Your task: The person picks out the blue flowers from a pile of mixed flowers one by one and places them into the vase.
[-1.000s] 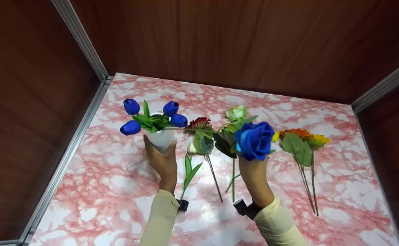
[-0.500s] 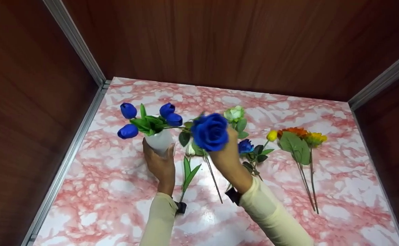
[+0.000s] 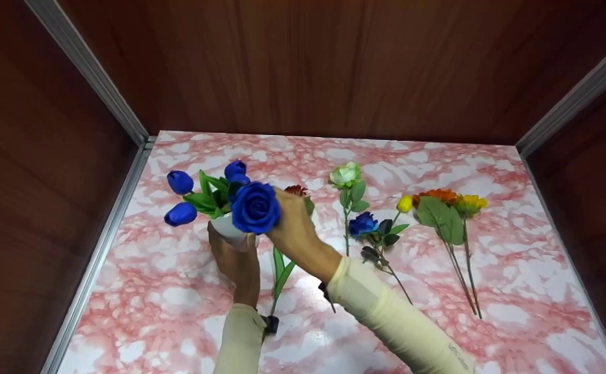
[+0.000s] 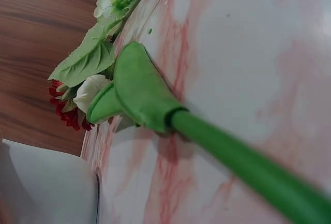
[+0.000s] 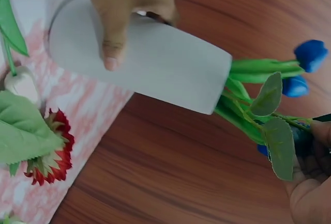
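Note:
My left hand (image 3: pixel 236 265) grips a white vase (image 3: pixel 228 231) around its side, the thumb lying along it in the right wrist view. Several blue tulips (image 3: pixel 180 182) with green leaves stand in the vase. By its stem, just below the bloom, my right hand (image 3: pixel 297 228) holds a blue rose (image 3: pixel 256 208) at the vase's mouth. The right wrist view has the rose's leaves (image 5: pixel 280 146) outside the rim, close to the tulip stems, with the fingers (image 5: pixel 315 193) curled behind them. The rose bloom covers part of the vase rim in the head view.
On the pink-marbled table (image 3: pixel 178 291) lie a pale green-white flower (image 3: pixel 346 174), another blue rose (image 3: pixel 363 224), a yellow tulip (image 3: pixel 404 203), and orange (image 3: pixel 438 196) and yellow (image 3: pixel 472 203) flowers. Beside the vase are a red flower (image 5: pixel 54 149) and a white tulip (image 4: pixel 90 93). Brown panels (image 3: pixel 303 67) enclose the table.
My right hand has carried the blue rose leftward to the vase, uncovering the blue rose on the table. The left hand has kept its hold on the vase.

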Action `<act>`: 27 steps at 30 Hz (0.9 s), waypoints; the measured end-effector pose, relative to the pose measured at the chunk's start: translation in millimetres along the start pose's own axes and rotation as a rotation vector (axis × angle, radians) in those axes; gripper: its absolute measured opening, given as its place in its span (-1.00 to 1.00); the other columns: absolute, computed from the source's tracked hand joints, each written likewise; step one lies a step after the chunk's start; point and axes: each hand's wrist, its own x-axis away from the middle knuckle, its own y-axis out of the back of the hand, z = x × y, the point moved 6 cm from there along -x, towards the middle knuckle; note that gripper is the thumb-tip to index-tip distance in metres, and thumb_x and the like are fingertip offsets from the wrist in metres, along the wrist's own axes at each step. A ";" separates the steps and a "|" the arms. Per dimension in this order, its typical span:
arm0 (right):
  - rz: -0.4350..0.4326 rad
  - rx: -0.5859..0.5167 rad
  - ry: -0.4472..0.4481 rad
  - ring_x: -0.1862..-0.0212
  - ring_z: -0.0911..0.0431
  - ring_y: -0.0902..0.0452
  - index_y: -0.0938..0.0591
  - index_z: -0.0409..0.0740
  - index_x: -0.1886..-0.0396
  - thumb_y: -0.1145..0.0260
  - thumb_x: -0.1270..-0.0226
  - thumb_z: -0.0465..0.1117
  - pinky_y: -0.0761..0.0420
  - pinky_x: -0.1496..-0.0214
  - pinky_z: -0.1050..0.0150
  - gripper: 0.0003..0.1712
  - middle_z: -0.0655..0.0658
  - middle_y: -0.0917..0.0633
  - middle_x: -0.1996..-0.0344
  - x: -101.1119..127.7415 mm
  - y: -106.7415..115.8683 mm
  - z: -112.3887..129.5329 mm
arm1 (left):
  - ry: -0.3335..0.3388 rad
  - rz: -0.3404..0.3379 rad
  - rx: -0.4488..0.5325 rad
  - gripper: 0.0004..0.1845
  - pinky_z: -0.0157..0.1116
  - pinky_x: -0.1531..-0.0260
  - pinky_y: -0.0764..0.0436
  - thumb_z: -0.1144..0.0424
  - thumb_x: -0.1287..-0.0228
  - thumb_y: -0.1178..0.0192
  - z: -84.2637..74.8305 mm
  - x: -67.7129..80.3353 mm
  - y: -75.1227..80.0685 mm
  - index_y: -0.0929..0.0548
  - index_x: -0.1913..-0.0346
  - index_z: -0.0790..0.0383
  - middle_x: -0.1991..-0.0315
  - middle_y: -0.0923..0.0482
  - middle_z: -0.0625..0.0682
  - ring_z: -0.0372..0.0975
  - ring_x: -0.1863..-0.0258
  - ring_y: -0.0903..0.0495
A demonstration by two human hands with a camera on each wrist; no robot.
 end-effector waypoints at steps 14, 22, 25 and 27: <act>0.002 0.119 0.011 0.42 0.17 -0.58 -0.55 -0.17 0.56 -0.33 -0.07 -0.44 -0.54 0.38 0.21 -0.85 -0.06 -0.62 0.57 -21.1 -20.3 -0.6 | -0.002 -0.044 0.006 -0.01 0.04 -0.10 -0.43 0.05 0.03 -0.50 -1.5 -0.8 -0.2 -0.20 -0.46 0.13 -0.29 -0.37 0.12 -0.04 -0.18 -0.42; 0.008 0.074 0.012 0.50 0.28 -0.41 -0.55 -0.12 0.55 -0.30 -0.19 -0.38 -0.41 0.44 0.38 -0.84 0.03 -0.57 0.61 -30.1 -33.3 4.6 | -0.005 -0.029 0.049 -0.02 0.05 -0.11 -0.42 0.19 -0.01 -0.48 0.5 -1.4 0.4 -0.16 -0.47 0.15 -0.26 -0.39 0.15 -0.05 -0.17 -0.43; 0.020 0.059 0.021 0.46 0.28 -0.49 -0.59 -0.13 0.50 -0.31 -0.25 -0.31 -0.46 0.40 0.41 -0.86 0.03 -0.62 0.56 -32.0 -37.8 5.3 | 0.000 -0.026 0.052 -0.03 0.04 -0.11 -0.42 0.22 -0.01 -0.47 0.9 -1.8 -2.0 -0.16 -0.47 0.17 -0.25 -0.39 0.14 -0.05 -0.16 -0.44; 0.027 0.054 0.028 0.44 0.28 -0.49 -0.59 -0.14 0.49 -0.30 -0.26 -0.31 -0.47 0.38 0.42 -0.88 0.03 -0.62 0.54 -32.9 -39.8 5.7 | -0.007 -0.031 0.050 -0.04 0.03 -0.09 -0.43 0.22 -0.01 -0.46 0.2 -2.1 -3.2 -0.16 -0.46 0.19 -0.24 -0.40 0.15 -0.05 -0.15 -0.44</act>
